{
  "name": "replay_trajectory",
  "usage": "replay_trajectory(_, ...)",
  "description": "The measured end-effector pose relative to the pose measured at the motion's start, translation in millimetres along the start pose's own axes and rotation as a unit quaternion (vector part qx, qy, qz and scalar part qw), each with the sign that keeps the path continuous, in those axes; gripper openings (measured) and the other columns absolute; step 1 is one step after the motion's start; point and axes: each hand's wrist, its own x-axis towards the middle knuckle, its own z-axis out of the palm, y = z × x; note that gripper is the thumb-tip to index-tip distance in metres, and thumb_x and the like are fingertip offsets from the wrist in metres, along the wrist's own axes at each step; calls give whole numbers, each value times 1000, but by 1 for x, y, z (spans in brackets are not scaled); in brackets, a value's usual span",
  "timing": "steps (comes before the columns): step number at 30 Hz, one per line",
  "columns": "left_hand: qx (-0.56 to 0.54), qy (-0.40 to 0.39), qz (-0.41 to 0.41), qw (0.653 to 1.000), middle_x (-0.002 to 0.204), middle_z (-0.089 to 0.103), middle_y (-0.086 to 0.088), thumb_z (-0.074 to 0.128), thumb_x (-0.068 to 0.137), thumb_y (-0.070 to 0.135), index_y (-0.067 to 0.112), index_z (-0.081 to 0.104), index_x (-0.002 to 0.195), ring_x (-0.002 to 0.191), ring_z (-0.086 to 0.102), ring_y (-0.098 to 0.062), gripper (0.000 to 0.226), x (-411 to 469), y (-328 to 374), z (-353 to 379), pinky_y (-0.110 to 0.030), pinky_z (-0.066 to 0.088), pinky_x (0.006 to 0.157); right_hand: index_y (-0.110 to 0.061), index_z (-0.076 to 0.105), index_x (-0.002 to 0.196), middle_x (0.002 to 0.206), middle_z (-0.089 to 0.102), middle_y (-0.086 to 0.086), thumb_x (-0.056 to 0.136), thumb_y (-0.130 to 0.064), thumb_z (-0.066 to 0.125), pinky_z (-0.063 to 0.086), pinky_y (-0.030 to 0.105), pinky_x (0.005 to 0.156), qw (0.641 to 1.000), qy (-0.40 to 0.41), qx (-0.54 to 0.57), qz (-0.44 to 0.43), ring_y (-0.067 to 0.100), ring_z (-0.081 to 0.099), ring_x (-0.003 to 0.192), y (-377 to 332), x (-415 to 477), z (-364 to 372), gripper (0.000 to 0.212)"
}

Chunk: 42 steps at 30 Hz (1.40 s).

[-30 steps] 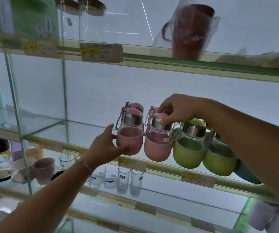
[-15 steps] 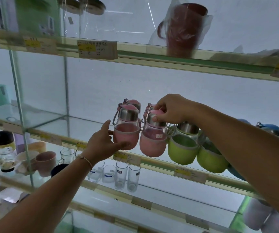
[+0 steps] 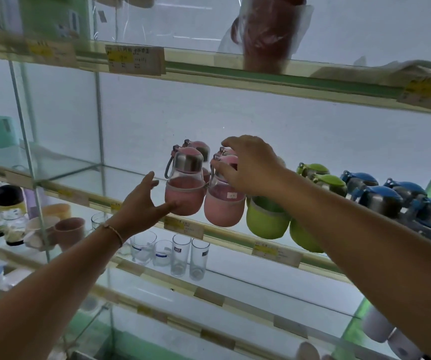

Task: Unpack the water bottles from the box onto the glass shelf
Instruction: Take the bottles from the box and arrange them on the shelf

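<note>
From my seat the job looks well along. On the glass shelf (image 3: 120, 175) stand four pink bottles in two pairs, with green bottles (image 3: 266, 219) just beside them on the right and blue bottles (image 3: 381, 198) farther right again.

My left hand (image 3: 141, 203) is spread wide. Its thumb touches the base of the near-left pink bottle (image 3: 184, 188), the fingers are straight and clear of it, and it grasps nothing. My right hand (image 3: 250, 167) arches over the cap of the near-right pink bottle (image 3: 223, 206), fingers fanned and loosely bent. I judge it rests there rather than clamps (the palm hides the contact, so I can't be sure).

Both bottles stand upright at the near edge of the shelf.

The box is out of view, so I cannot tell how many bottles remain in it. For this pair, I judge only squaring into line is left.
</note>
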Motion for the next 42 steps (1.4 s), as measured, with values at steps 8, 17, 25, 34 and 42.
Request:
replay_trajectory(8, 39, 43, 23, 998, 146, 47, -11, 43, 99, 43, 12, 28, 151, 131, 46, -27, 62, -16, 17, -26, -34, 35, 103, -17, 62, 121, 111, 65, 7, 88, -47, 58, 42, 38, 94, 999, 37, 37, -3, 30, 55, 111, -12, -13, 14, 46)
replay_trajectory(17, 82, 75, 60, 992, 144, 50, -8, 40, 100, 45, 12, 34, 148, 129, 49, -24, 58, -43, 41, -80, -33, 36, 104, -22, 58, 128, 112, 61, 1, 88, -40, 57, 35, 39, 101, 995, 37, 95, 3, 29, 53, 114, -56, -25, 16, 44)
replay_trajectory(25, 131, 71, 45, 988, 144, 49, -12, 35, 101, 46, 8, 34, 147, 132, 46, -26, 59, -89, 15, -152, -35, 35, 106, -11, 64, 116, 114, 63, 9, 81, -44, 55, 39, 37, 104, 990, 40, 134, -12, 31, 46, 125, -125, -33, 26, 49)
replay_trajectory(34, 147, 95, 24, 984, 141, 52, -14, 33, 101, 48, 7, 38, 144, 128, 50, -27, 60, -151, -19, -228, -32, 37, 99, -14, 51, 138, 136, 55, 9, 92, -43, 58, 34, 42, 109, 988, 10, 138, -72, 31, 42, 130, -231, -46, 17, 54)
replay_trajectory(42, 174, 120, -44, 976, 115, 63, -15, 33, 101, 45, 7, 49, 125, 107, 58, -33, 48, -203, -70, -287, -38, 45, 85, -16, 50, 138, 136, 55, 6, 92, -42, 57, 34, 41, 109, 970, 1, 189, -150, 27, 41, 131, -333, -51, 29, 54)
